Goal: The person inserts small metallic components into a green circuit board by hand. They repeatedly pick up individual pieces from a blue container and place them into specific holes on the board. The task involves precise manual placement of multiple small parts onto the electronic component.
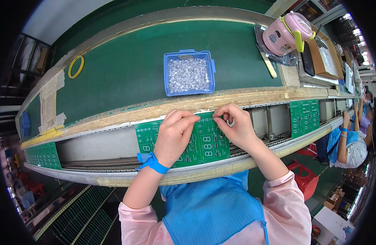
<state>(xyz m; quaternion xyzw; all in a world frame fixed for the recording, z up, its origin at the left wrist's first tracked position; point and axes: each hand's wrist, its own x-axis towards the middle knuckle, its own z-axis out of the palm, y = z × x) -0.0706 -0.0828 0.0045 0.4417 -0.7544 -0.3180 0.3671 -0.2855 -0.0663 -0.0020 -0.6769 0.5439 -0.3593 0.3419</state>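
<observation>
The left hand (pixel 175 134) and right hand (pixel 237 126) were both drawn to a pinch at the board's (pixel 219 150) top edge; what they held, if anything, I couldn't tell. The board lay on the conveyor (pixel 102 165), partly covered by the left hand. A ledge (pixel 126 109) stood between it and a tub (pixel 166 77) of clear bits (pixel 188 75).

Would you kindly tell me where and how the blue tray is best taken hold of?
The blue tray is likely best gripped by its left and right walls, coming from both sides and kept level: it lies flat and open on the green bench top, holding loose clear parts that tilting might spill.
</observation>
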